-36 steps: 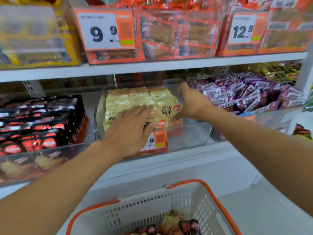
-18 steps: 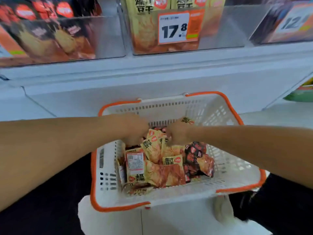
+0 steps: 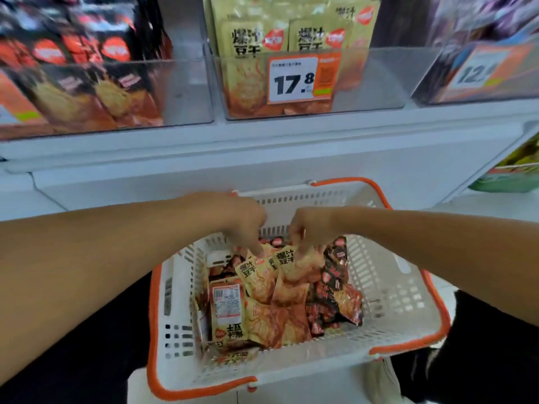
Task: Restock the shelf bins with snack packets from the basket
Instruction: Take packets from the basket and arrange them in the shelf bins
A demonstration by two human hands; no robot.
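Shelf [image 3: 262, 147]: white, runs across the top of the head view. Three clear bins sit on it side by side.
- Middle bin [image 3: 373, 80]: upright tan packets [image 3: 248, 33] stacked against its left part, right part bare. Price tag [image 3: 303, 78] on its front reads 17.8.
- Left bin [image 3: 186, 91]: dark and orange packets, blurred.
- Right bin [image 3: 431, 91]: a blurred tag starting 12; contents too blurred to tell.

Basket [image 3: 399, 290]: white slotted plastic, orange rim and handles, below the shelf, between the two forearms. Holds a loose heap of snack packets.
- Tan pile [image 3: 262, 287] at the centre and left, same print as those in the middle bin. One at left lies back side up with its barcode label [image 3: 227, 301] showing.
- Dark packets [image 3: 335, 290] on the right side of the heap.

Left hand [image 3: 242, 220]: over the back of the basket, fingers curled downward, tips on the top of a tan packet; appears to pinch its upper edge.

Right hand [image 3: 309, 225]: just beside the left, not clearly touching it. Fingers curled down, pinching the upper edge of another tan packet in the heap.
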